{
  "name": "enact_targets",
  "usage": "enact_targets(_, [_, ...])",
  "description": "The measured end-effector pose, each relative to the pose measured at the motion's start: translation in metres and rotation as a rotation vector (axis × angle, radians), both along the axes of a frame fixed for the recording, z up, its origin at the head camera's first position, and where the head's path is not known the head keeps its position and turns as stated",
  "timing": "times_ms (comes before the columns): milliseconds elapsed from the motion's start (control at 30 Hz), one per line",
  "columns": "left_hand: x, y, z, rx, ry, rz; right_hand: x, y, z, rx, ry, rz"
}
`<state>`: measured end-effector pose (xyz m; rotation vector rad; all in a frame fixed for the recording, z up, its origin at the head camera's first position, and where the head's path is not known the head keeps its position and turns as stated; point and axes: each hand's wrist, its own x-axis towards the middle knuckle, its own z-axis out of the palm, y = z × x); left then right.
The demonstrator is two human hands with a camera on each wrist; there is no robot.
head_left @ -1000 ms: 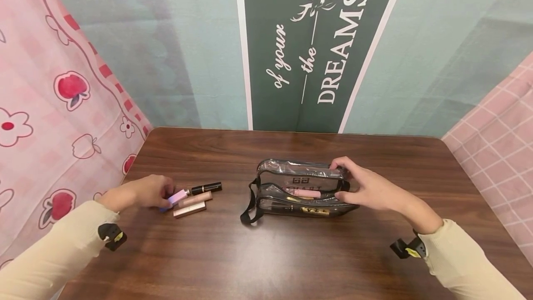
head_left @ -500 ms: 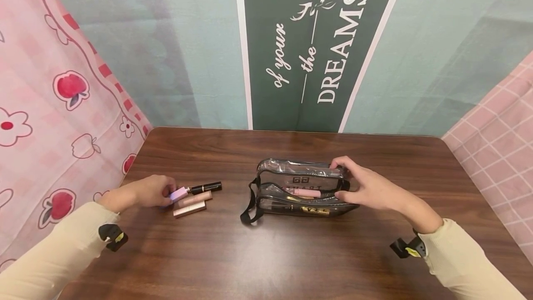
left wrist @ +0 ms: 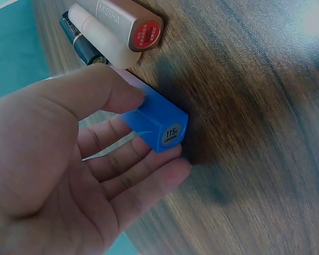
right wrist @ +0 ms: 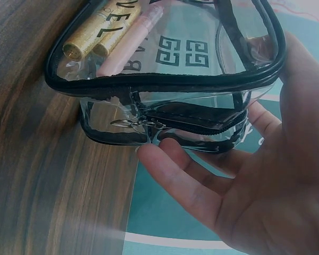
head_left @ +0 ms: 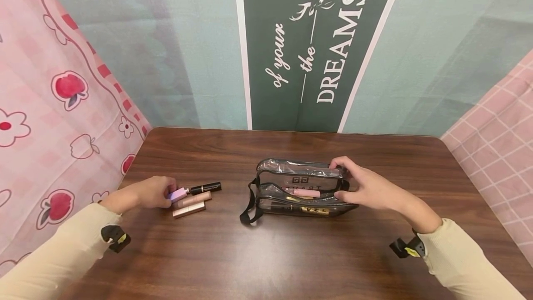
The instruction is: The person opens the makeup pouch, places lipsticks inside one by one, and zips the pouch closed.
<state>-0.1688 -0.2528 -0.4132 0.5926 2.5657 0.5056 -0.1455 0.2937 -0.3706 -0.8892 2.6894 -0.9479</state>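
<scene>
My left hand [head_left: 155, 192] pinches the blue end of a square lipstick tube [left wrist: 158, 118], thumb on one side and fingers on the other. The tube fades to pinkish lilac and bears a "115#" label on its end. Beside it lie a black tube [head_left: 206, 188], a pale pink tube [head_left: 195, 199] and a rose-gold lipstick [head_left: 189, 209] marked MISSHA. My right hand [head_left: 368, 191] grips the right end of a clear, black-trimmed cosmetic bag [right wrist: 111, 83], thumb and fingers apart across it. Inside the bag are a pink tube [right wrist: 132, 45] and gold tubes [right wrist: 87, 36].
All of this lies on a brown wooden table [head_left: 258, 253]. A black strap loop [head_left: 248, 212] hangs from the bag's left end. Fabric hangings stand behind the table, with a pink curtain [head_left: 68, 142] along the left side.
The left fingers have shifted slightly over the lipstick's blue end, covering more of it, and the tube has turned a little. My right hand and the bag stay in place.
</scene>
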Motion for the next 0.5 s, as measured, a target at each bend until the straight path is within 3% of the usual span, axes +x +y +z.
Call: enact_targets(500, [0.0004,-0.0023,-0.0023,-0.004,0.021,0.017,-0.0002,0.0003,-0.0006,0.008,-0.002,-0.004])
